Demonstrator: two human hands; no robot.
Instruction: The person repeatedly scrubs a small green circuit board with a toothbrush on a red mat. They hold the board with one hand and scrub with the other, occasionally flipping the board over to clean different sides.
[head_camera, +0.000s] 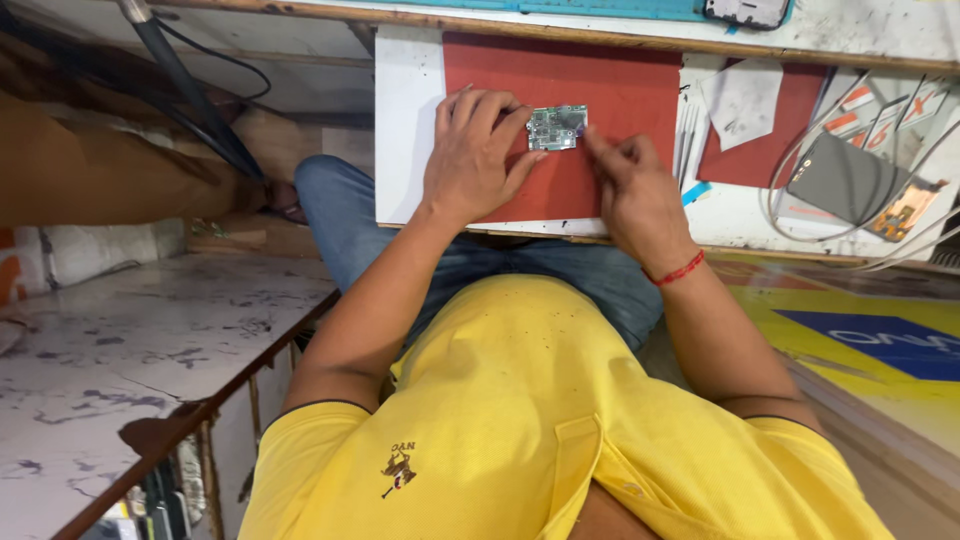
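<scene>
A small green circuit board (556, 127) lies on a red mat (600, 80) on the white worktop (408, 120). My left hand (478, 155) rests flat on the mat and its fingertips press the board's left edge. My right hand (632, 190), with a red thread at the wrist, has its fingers pinched together at the board's right edge; a thin tool may be between them, but I cannot make it out.
Tweezers (686, 140) lie right of the mat, beside a white paper (742, 100) on a second red mat. A grey flat part (848, 180) with white cables sits further right. A black cable (190, 100) runs down at the left, above a marble shelf (130, 340).
</scene>
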